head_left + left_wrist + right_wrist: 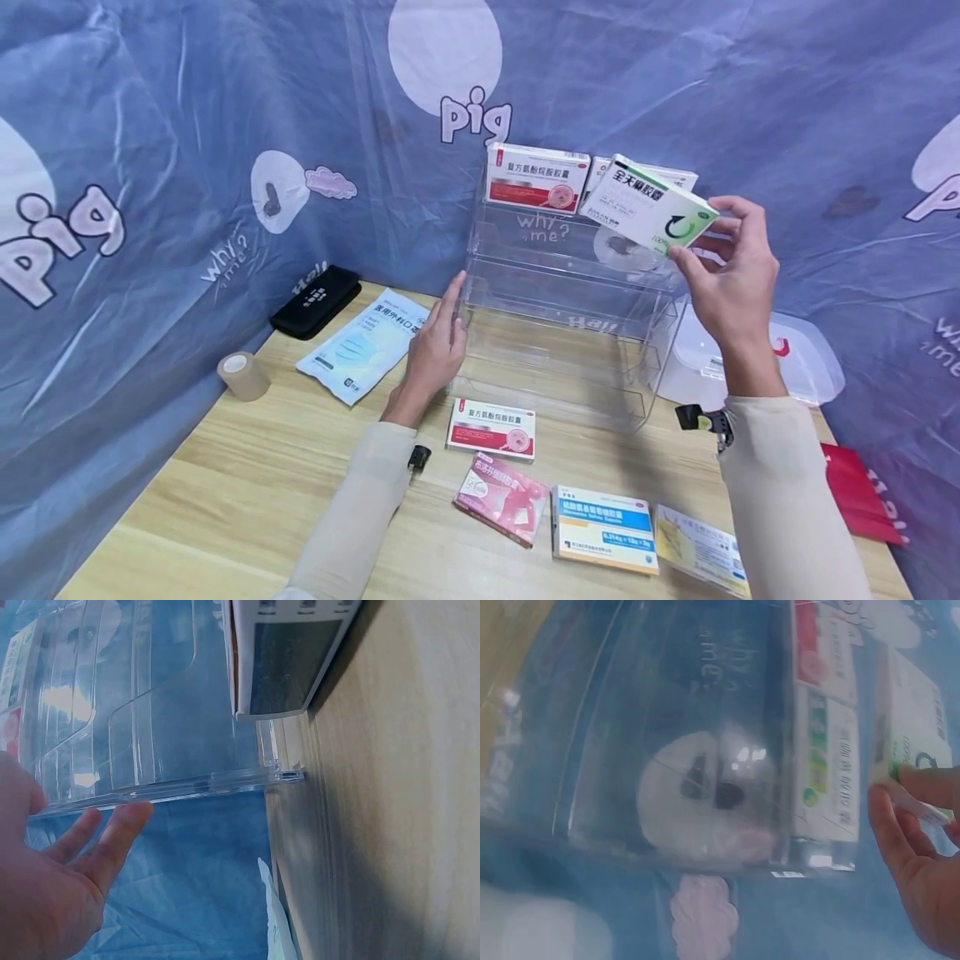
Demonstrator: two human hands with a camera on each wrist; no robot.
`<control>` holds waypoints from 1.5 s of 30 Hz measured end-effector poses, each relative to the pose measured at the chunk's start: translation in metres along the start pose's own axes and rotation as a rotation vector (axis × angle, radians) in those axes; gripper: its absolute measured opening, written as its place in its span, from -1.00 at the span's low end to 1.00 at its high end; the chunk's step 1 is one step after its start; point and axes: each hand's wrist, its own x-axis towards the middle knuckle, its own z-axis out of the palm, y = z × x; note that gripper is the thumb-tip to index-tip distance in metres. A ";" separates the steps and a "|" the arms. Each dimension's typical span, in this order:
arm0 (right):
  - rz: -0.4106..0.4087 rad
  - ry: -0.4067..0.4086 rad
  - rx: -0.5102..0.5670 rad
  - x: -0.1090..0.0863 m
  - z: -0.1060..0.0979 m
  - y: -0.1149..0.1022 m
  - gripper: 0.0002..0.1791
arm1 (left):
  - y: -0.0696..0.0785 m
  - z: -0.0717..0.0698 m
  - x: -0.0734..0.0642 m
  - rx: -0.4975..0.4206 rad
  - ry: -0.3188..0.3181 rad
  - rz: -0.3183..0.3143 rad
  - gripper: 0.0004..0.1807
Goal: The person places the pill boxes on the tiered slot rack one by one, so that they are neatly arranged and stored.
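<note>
My right hand (pixel 738 287) pinches a white and green medicine box (pixel 651 207) by its right end, thumb in front. The box tilts in front of the top tier of a clear, stepped acrylic rack (pixel 555 327). On that tier, a red and white medicine box (pixel 537 177) stands at the left. Beside it is a white medicine box (pixel 832 769) with a green and yellow strip, mostly covered by the held box in the head view. My left hand (pixel 437 354) rests against the rack's left side, fingers extended along the edge.
Before the rack lie another red and white box (pixel 492 429), a pink box (pixel 502 498), a blue and white box (pixel 604 530) and a yellowish box (pixel 701 546). Leftward are a mask packet (pixel 367 346), black case (pixel 315 302) and tape roll (pixel 243 377). A clear-lidded container (pixel 806 354) stands right.
</note>
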 end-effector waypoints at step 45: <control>-0.198 -0.305 -0.210 0.009 0.104 0.015 -0.35 | -0.001 0.002 0.001 0.013 -0.017 -0.022 -0.20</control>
